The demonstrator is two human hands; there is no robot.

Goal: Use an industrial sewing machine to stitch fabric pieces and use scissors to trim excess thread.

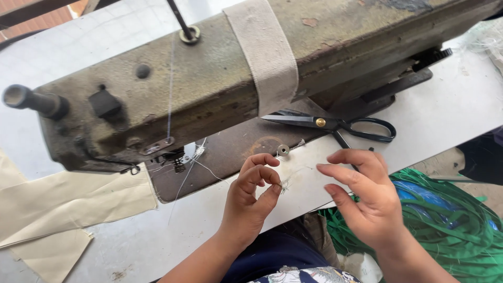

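Far left: beige cloth lies flat on the pale table, partly tucked under the head of an old, worn sewing machine. A beige strap is wrapped around the machine's arm. White thread runs down the front of the machine toward the needle area, and loose strands trail from there across the dark base plate onto the table.

Centre: left hand is curled, thumb and forefinger pinched together on a small tuft of thread end, held just above the table edge. Other fingers bent in toward the palm. A small round metal bobbin sits on the plate edge just beyond this hand.

Black scissors with a brass pivot lie on the machine base, blades pointing left, handles right, behind both hands.

Right: right hand is loose, fingers spread and half extended toward the left hand, gripping nothing that shows; fingertips near the thread end, contact too fine to tell.

Far right, below table edge: heap of green straps with some blue showing through.
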